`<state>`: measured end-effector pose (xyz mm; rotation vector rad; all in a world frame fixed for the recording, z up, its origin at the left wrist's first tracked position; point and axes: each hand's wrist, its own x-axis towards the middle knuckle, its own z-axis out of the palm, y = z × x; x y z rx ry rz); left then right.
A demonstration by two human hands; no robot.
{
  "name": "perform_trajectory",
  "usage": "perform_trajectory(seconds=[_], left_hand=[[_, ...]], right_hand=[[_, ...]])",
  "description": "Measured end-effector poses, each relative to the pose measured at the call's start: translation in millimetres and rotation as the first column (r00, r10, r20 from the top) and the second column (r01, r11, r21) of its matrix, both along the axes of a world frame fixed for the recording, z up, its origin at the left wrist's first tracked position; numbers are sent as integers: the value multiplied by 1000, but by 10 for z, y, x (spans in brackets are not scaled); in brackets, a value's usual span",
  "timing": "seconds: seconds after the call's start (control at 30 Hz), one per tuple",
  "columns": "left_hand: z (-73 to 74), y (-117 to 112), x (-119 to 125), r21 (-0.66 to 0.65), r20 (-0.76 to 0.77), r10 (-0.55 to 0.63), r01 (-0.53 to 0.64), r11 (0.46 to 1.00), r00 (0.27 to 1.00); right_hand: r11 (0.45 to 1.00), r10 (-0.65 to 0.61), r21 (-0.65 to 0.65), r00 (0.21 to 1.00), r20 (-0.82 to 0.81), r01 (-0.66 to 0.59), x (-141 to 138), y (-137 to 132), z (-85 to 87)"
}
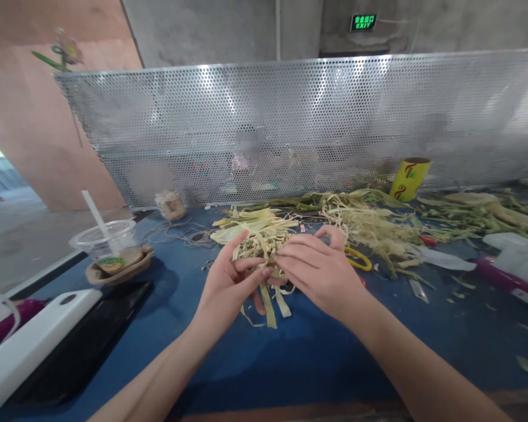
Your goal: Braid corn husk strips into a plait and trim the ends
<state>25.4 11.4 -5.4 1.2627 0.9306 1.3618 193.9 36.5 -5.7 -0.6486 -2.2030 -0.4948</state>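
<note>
Both hands meet over the middle of the blue table. My left hand is curled round a small bundle of pale yellow-green straw strips, thumb up along its left side. My right hand lies over the bundle's right end with its fingers pressed together on the strips. Loose strip ends hang down below the hands. A pile of wider yellow leaves lies just behind the bundle.
A heap of straw and green husks spreads to the right, with yellow-handled scissors beside it. A yellow paper cup stands at the perforated metal screen. At left are a plastic cup with straw, a white device and twine.
</note>
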Motion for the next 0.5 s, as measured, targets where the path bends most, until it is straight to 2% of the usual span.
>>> perform_trajectory(seconds=[0.1, 0.2, 0.37, 0.5], left_hand=[[23, -13, -14, 10, -18, 25, -25, 1000, 1000], [51, -27, -26, -8, -26, 5, -5, 1000, 1000], [66, -10, -58, -80, 1, 27, -27, 996, 1000], [71, -19, -56, -13, -79, 77, -78, 997, 994]], right_hand=[[993, -78, 87, 997, -5, 79, 17, -18, 31], [994, -105, 14, 994, -20, 105, 17, -24, 55], [997, 50, -61, 998, -33, -52, -33, -3, 4], [985, 111, -120, 990, -84, -121, -78, -8, -44]])
